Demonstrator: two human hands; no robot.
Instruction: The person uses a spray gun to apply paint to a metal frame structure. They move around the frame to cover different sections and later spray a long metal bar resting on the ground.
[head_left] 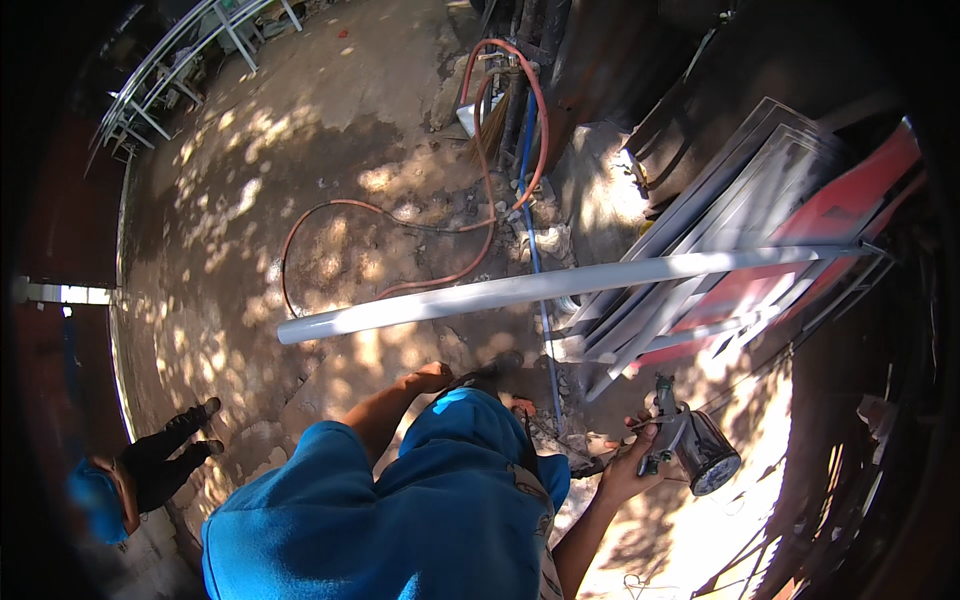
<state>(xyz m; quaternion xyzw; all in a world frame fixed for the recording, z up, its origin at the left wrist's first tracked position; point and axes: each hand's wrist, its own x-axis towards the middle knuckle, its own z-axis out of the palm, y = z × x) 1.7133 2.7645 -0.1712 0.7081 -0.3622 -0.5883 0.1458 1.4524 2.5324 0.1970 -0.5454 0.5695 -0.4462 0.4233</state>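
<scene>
In my right hand (632, 468) is a paint spray gun (664, 428) with a green-stained metal body, my fingers closed around its handle. A dark, paint-smeared cup (710, 458) hangs from the gun, out to the right. My left hand (432, 377) is closed in front of my body, close to my dark shoe (495, 368); whether anything is inside its fingers is hidden. Beyond both hands a long, pale grey pipe (500, 292) stretches across from left to right, and neither hand touches it.
Grey and red metal panels or frames (740, 230) lean at the right. An orange hose (455, 278) loops over the ground beside a blue pipe (546, 330). A broom (494, 125) stands at the back. Another person (150, 465) is at the left, and a white rack (190, 65) stands far left.
</scene>
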